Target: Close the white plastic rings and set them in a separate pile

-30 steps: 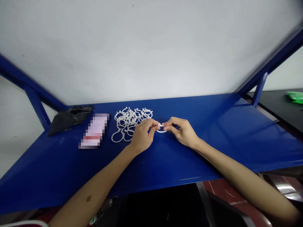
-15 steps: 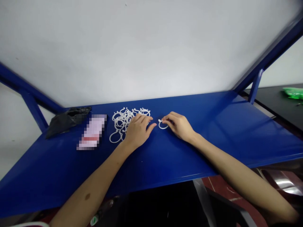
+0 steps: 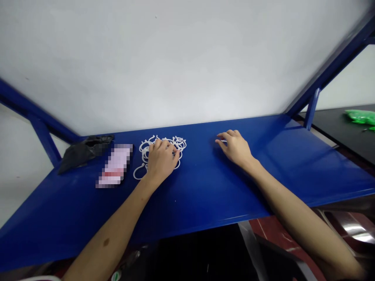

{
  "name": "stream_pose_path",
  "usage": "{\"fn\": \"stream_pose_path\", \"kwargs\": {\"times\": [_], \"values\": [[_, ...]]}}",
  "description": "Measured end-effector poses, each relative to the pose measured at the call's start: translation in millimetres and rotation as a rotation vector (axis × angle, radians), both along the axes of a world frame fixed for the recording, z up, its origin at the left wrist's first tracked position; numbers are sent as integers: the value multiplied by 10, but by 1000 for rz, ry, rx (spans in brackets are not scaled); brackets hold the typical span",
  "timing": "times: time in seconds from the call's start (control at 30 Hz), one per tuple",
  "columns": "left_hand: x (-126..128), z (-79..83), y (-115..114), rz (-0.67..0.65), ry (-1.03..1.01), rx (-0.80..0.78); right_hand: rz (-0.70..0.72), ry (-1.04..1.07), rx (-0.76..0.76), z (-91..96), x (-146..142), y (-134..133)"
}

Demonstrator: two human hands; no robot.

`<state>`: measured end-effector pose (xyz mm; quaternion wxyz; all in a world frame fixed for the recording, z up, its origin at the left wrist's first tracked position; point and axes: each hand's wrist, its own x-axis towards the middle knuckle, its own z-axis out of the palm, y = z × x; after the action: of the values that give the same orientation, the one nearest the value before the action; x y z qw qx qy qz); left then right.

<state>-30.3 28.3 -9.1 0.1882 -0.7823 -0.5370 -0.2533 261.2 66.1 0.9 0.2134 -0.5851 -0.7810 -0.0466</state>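
Note:
Several white plastic curtain rings point(image 3: 144, 147) with small eyelets lie in a tangled pile on the blue tabletop point(image 3: 199, 195). My left hand point(image 3: 161, 160) is over the pile, fingers apart and bent down onto the rings, covering the middle of it; no ring is plainly gripped. To the right, apart from the pile, my right hand point(image 3: 236, 147) has its thumb and forefinger at a single white curtain ring point(image 3: 224, 141). Only a sliver of that ring shows between the fingers; the palm hides the rest.
A pixelated pink and white item point(image 3: 117, 164) lies left of the pile, beside a crumpled black plastic bag point(image 3: 84, 150). Blue metal braces point(image 3: 313, 109) rise at both ends of the table. Farther right, a green bundle point(image 3: 361, 117) rests on a black surface.
My right hand has moved right and slightly away from me, with its ring. My left hand has shifted left, from the pile's right edge onto the rings.

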Motion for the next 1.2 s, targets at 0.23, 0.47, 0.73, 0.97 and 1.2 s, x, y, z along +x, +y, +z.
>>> {"fn": "stream_pose_path", "kwargs": {"times": [0.23,0.47,0.73,0.97,1.2], "values": [[69,10,-28,-1,28,51,377,121,-84,-25,-275,-191],[277,246,-256,-350,23,132,564,537,-265,77,-497,-427],[336,93,-296,-464,-107,-4,547,632,-291,166,-530,-477],[354,132,-256,-313,-534,-227,539,627,-336,129,-490,-457],[336,79,-259,-450,-578,-361,623,738,-501,84,-489,-463]]}}
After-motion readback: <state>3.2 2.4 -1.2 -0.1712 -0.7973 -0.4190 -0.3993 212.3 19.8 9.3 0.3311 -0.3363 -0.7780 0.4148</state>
